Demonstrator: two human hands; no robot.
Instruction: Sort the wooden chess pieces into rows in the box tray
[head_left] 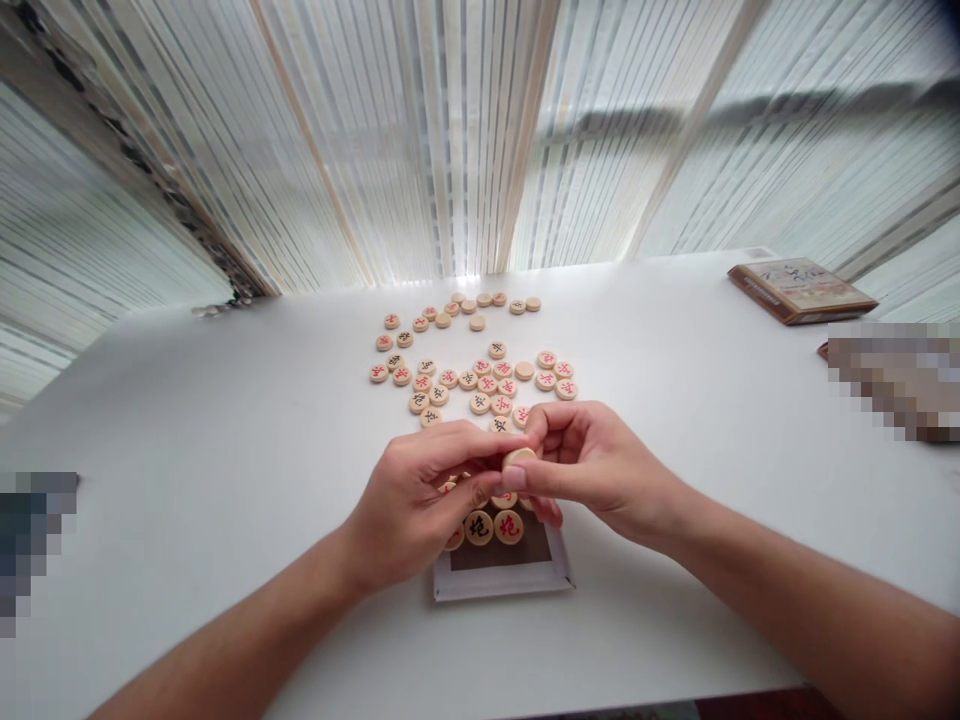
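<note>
My left hand (416, 505) and my right hand (592, 465) meet over a small open box tray (499, 578) near the table's front edge. Both pinch one round wooden game piece (519, 458) between fingertips, its edge toward me. Under the hands, several wooden discs with red and black characters (493, 526) lie in the tray. Beyond the hands, many more wooden discs (480, 378) are scattered on the white table (225, 450), some face up with red or black marks, some blank side up.
A brown flat box lid (799, 290) lies at the table's far right. A blurred patch (896, 380) sits at the right edge and another (34, 540) at the left edge. Striped curtains (465, 130) hang behind the table.
</note>
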